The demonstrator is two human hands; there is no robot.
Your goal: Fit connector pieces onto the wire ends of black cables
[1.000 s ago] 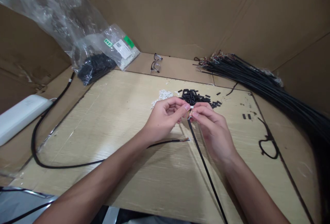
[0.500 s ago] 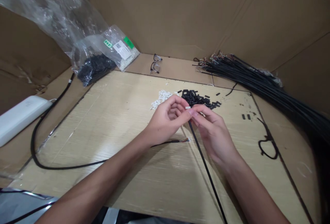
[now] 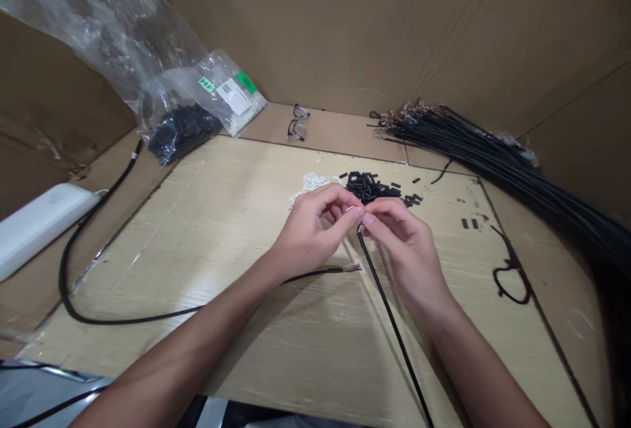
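Fingertips of both my hands meet over the board, at the upper end of a black cable [image 3: 392,309] that runs down to the bottom edge. My left hand [image 3: 318,224] pinches a small white connector [image 3: 351,208], mostly covered by the fingers. Thin coloured wires [image 3: 359,226] show at the cable's end, where my right hand [image 3: 404,234] closes thumb and forefinger on them. Just beyond the hands lie a pile of black sleeves [image 3: 369,186] and a pile of white connectors [image 3: 315,182]. A second cable end [image 3: 348,269] with coloured wires and a white connector rests below my left hand.
A thick bundle of black cables [image 3: 493,158] lies along the right. Clear bags [image 3: 187,125] of parts stand at back left, near eyeglasses [image 3: 297,123]. At far left sits a white power strip [image 3: 44,224]. A black looped strap [image 3: 513,283] and two sleeves [image 3: 470,223] lie right.
The white connector has turned and slipped further between my left fingers. My right fingertips have shifted slightly left, and coloured wires now show at the cable end.
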